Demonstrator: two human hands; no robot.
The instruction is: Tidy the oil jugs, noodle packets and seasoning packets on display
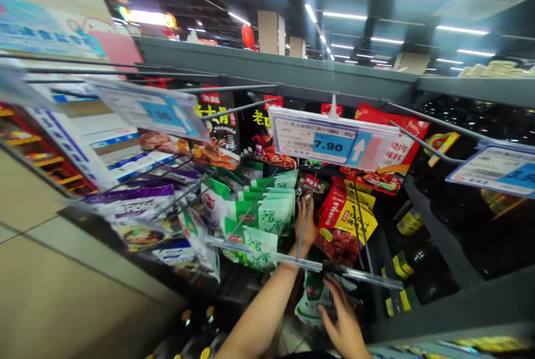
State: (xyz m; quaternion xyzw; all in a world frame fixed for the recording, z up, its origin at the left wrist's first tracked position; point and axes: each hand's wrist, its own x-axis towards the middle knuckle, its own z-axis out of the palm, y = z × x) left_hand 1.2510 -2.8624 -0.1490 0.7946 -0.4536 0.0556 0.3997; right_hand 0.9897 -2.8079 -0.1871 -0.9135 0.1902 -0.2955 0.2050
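My left hand (306, 228) reaches deep between two rows of hanging packets, its fingers stretched up at the lower edge of a dark packet (311, 185) at the back. A metal hook crosses in front of it. To its left hang green and white packets (254, 242); red and yellow packets (340, 231) hang on its right. Lower down, my right hand (345, 320) has its fingers spread, beside a green and white packet (311, 295) under the hook ends. I cannot tell whether it touches that packet.
Metal hooks with clear label holders and a price tag (321, 142) jut out above my hands. Purple and white packets (134, 208) hang at the left. Dark bottles (430, 258) stand on shelves at the right; more bottles (200, 334) are at the lower left.
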